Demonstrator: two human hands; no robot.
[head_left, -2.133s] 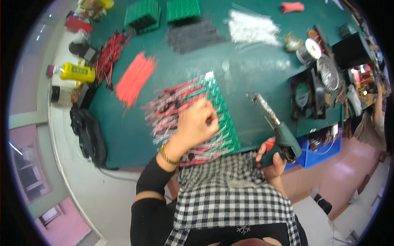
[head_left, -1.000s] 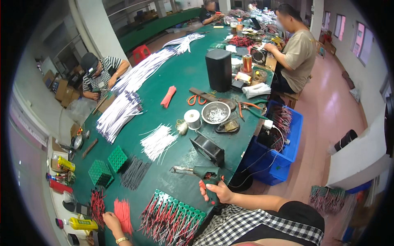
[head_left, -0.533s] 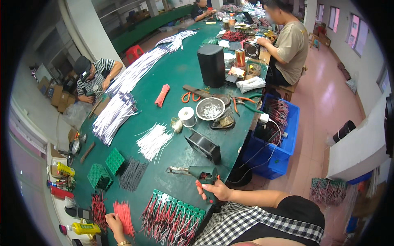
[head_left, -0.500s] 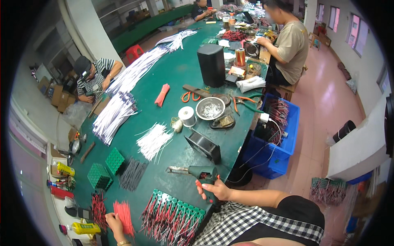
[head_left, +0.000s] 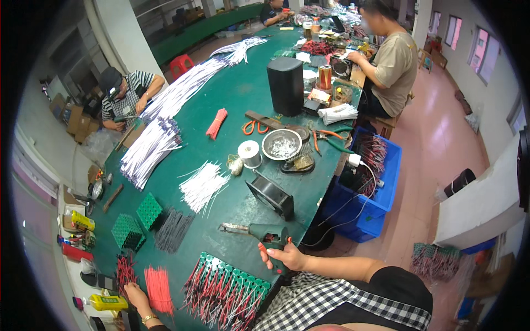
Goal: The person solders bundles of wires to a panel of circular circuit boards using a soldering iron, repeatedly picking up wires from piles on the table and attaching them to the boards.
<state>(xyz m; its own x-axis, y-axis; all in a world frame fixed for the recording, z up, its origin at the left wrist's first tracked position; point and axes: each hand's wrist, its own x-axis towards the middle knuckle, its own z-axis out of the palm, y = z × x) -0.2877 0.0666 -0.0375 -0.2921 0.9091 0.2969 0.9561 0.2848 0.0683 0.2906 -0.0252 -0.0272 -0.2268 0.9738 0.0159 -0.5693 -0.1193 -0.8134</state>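
Observation:
My right hand (head_left: 288, 257) grips the handle of a green soldering gun (head_left: 267, 234), whose metal tip points left over the table. Just below lies a green tray of round cells with red, black and white wires (head_left: 226, 292) fanned out of it. At the lower left, my left hand (head_left: 138, 298) has its fingers drawn together at the edge of a bundle of red-and-black wires (head_left: 125, 273). What is between those fingertips is too small to make out. A bundle of red wires (head_left: 158, 289) lies right beside that hand.
Black strips (head_left: 174, 230), green trays (head_left: 128, 231), white wires (head_left: 204, 186) and a black fan (head_left: 270, 194) lie beyond my hands. Farther off are a solder spool (head_left: 250, 154) and a metal bowl (head_left: 282, 144). A blue crate (head_left: 381, 207) stands off the right edge. Other people sit around the table.
My left hand has moved left, from the red wires to the red-and-black ones. My right hand keeps its grip on the soldering gun. The whole view has shifted slightly.

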